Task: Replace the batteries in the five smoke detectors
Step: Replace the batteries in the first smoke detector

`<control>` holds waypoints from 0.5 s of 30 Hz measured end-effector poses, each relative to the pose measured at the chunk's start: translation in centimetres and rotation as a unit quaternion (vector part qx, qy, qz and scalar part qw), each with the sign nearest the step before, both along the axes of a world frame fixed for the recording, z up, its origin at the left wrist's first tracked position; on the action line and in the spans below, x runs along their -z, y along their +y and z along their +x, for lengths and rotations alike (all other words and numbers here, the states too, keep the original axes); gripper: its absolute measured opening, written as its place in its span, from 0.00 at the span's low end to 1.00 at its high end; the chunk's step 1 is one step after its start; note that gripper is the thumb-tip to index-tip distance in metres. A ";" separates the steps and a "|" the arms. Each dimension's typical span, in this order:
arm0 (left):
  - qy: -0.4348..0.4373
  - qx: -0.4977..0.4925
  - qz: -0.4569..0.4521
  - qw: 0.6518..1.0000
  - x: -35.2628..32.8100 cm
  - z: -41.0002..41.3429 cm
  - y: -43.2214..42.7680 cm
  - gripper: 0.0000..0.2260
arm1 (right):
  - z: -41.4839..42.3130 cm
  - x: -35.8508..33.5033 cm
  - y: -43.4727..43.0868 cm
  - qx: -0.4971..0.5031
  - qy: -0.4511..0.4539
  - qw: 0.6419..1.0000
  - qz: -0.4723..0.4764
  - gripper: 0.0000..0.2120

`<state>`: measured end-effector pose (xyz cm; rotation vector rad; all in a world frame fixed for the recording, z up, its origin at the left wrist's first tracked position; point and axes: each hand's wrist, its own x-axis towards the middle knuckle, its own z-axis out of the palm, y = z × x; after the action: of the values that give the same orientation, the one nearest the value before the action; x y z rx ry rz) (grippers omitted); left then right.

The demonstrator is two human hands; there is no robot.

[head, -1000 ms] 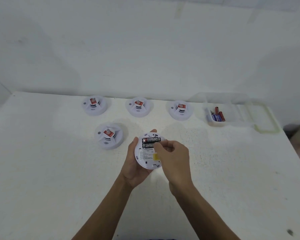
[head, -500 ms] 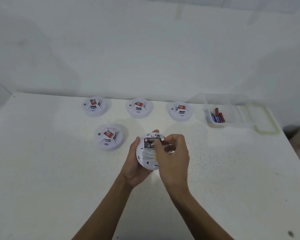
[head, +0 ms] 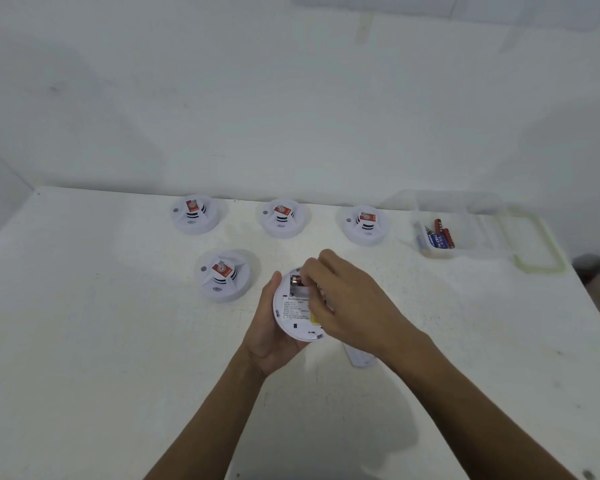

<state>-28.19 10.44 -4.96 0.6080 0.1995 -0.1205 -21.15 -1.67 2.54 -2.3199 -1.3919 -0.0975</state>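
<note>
Head view: the left hand point(head: 269, 327) cups an upturned detector point(head: 293, 315) above the table point(head: 101, 341), fingers curled round its rim; the right hand point(head: 343, 299) reaches over its back, fingertips pinching a red-ended battery point(head: 296, 280) at the open bay; four more detectors point(head: 223, 276) sit face-up beyond, one near, three in a row; spare batteries point(head: 440, 236) lie in a clear box point(head: 465, 216) at far right.

Left hand point(head: 269, 327) at centre frame, palm up, fingers curled in a cupping grip. Right hand point(head: 343, 303) crosses above it, knuckles up, fingertips point(head: 309, 268) pinched together.
</note>
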 end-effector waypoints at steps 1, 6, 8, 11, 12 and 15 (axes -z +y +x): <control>0.002 -0.002 -0.004 1.000 0.1 0.0 0.0 0.26 | 0.3 0.2 0.0 -0.010 -0.025 0.999 -0.021 0.06; 0.002 -0.003 -0.009 1.000 0.0 0.0 0.0 0.27 | 1.1 0.6 0.1 -0.041 -0.072 0.996 -0.036 0.12; 0.004 -0.004 -0.005 1.000 0.0 0.0 0.0 0.27 | 1.2 0.5 0.2 -0.053 -0.077 0.995 -0.038 0.13; 0.008 -0.001 0.015 1.000 0.1 0.0 0.0 0.27 | 1.6 0.3 0.2 -0.058 -0.080 0.993 -0.061 0.14; 0.008 -0.001 0.024 1.000 0.2 -0.1 0.0 0.27 | 1.6 0.3 0.2 -0.059 -0.077 0.993 -0.070 0.15; 0.001 -0.002 0.040 0.999 0.2 -0.1 -0.1 0.27 | 1.8 0.2 0.3 -0.063 -0.058 0.993 -0.079 0.14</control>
<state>-28.28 10.29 -5.19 0.6865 0.2082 -0.1107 -19.34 -1.37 2.33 -2.3794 -1.6539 -0.0882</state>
